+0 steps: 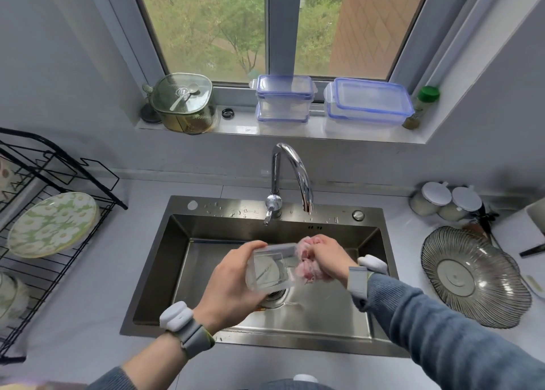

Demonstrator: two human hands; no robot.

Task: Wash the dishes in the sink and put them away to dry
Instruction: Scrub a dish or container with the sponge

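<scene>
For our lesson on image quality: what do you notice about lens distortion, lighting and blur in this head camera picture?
Head view: the wide lens bows the window frame and walls outward; soft daylight, with bright glare on the faucet; the clear container in the left hand and the pink cloth in the right hand look slightly smeared.
</scene>
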